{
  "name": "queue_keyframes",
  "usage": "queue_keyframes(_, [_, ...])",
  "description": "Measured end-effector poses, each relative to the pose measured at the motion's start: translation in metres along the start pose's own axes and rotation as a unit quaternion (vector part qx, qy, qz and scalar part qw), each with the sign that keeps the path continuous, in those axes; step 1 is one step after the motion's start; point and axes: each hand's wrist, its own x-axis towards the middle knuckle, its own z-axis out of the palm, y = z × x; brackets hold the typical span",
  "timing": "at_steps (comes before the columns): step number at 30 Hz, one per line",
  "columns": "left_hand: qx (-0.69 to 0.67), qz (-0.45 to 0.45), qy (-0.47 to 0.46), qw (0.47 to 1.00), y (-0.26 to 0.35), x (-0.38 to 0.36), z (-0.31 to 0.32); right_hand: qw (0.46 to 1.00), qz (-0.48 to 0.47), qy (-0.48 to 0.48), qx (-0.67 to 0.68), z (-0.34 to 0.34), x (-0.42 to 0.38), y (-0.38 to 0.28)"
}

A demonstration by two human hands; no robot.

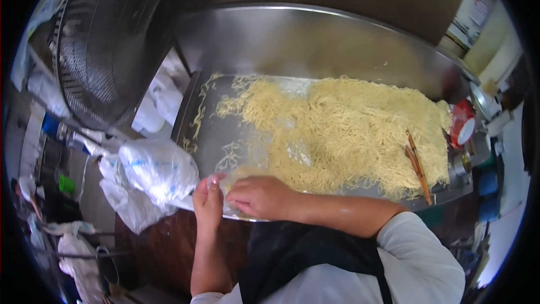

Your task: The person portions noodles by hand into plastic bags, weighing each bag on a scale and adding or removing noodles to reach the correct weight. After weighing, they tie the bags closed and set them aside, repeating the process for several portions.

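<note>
At the tray's front edge, my left hand pinches a see-through plastic bag between thumb and fingers. Close on its right, my right hand has its fingers curled in at the same bag; the fingertips are partly hidden. A wide heap of yellow noodles covers much of the metal tray beyond my hands. Wooden tongs or sticks lie on the noodles at the right. Beside my left hand bulges a white plastic bag, its contents hard to make out.
A large fan with a mesh guard stands at the upper left. Behind the tray rises a metal back wall. A red and white object sits at the tray's right end. More plastic bags hang at the lower left.
</note>
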Motion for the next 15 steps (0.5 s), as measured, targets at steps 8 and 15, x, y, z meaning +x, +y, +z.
queue_keyframes(8, [-0.068,-0.051,-0.210,0.974,0.000,0.015,0.041,0.958,0.247,-0.033,-0.142,-0.026,-0.056,0.028])
queue_keyframes(15, [-0.115,-0.095,-0.332,0.931,0.023,-0.019,0.111,0.905,0.343,0.229,-0.107,-0.046,-0.143,0.001])
